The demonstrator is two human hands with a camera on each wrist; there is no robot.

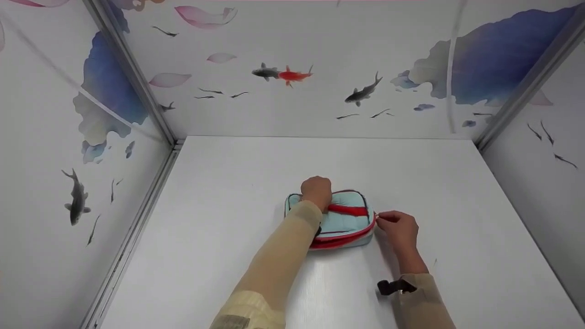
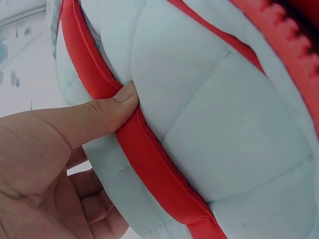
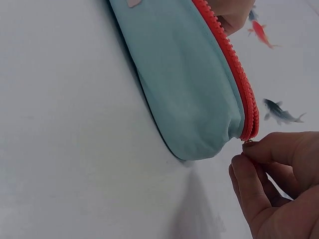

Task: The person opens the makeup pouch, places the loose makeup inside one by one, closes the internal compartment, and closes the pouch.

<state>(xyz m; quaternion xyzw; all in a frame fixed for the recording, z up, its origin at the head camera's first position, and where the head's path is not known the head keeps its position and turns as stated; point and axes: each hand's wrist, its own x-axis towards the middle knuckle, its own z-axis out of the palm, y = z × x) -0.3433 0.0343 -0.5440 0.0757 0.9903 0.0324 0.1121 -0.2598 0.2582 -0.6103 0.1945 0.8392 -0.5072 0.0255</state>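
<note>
A light blue quilted zip bag [image 1: 343, 223] lies on the white table, its red handle strap [image 1: 349, 210] across the top. My left hand [image 1: 316, 191] grips the bag at its far side. In the left wrist view the thumb [image 2: 122, 102] presses on the strap while the fingers curl behind the bag's edge. Along the near side, the red zipper [image 1: 340, 242] gapes. My right hand [image 1: 402, 230] pinches the zipper pull [image 3: 247, 143] at the bag's right corner; the fingertips hide most of the pull.
White panels printed with fish and petals stand at the back [image 1: 301, 109], left [image 1: 41, 151] and right of the table [image 1: 457, 219]. Metal rails [image 1: 132, 256] run along the corners. A black wrist strap [image 1: 396, 287] sits on the right sleeve.
</note>
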